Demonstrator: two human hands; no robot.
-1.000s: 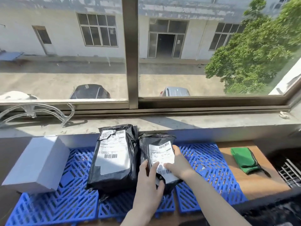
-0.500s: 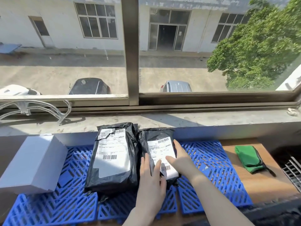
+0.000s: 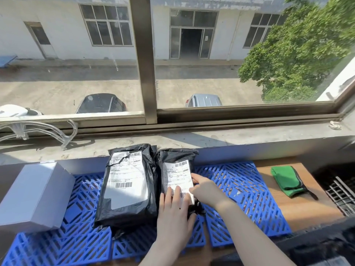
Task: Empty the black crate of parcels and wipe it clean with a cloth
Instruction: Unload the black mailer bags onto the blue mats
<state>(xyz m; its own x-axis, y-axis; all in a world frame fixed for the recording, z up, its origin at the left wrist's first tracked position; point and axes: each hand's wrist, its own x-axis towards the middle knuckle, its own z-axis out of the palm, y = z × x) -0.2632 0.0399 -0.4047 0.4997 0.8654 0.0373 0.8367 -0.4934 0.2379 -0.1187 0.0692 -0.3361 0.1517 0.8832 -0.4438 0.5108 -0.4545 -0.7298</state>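
Left hand [image 3: 174, 214]: my fingers lie straight and flat on the near end of the small parcel [image 3: 177, 166], the tips on its white label.
Right hand [image 3: 206, 190]: beside the left; my fingertips touch the right edge of the same label and are not wrapped round the parcel.
Small parcel: a black bag lying flat on the blue lattice mat [image 3: 242, 191], its left side against the large parcel [image 3: 128, 187].
Large parcel: a black bag, label up, on the same mat; its far end leans on the wall under the windowsill [image 3: 211, 139].
White box [image 3: 34, 194]: closed, at the left end of the mat, apart from both parcels; I cannot see its contents.
Green cloth [image 3: 286, 179]: folded, on the bare wooden worktop [image 3: 307, 210], right of the mat.
Black crate [image 3: 324, 244]: only a dark edge shows at the lower right corner; I cannot tell what it holds.
Wire grid [image 3: 343, 196]: at the right edge, in a dark recess beyond the cloth.
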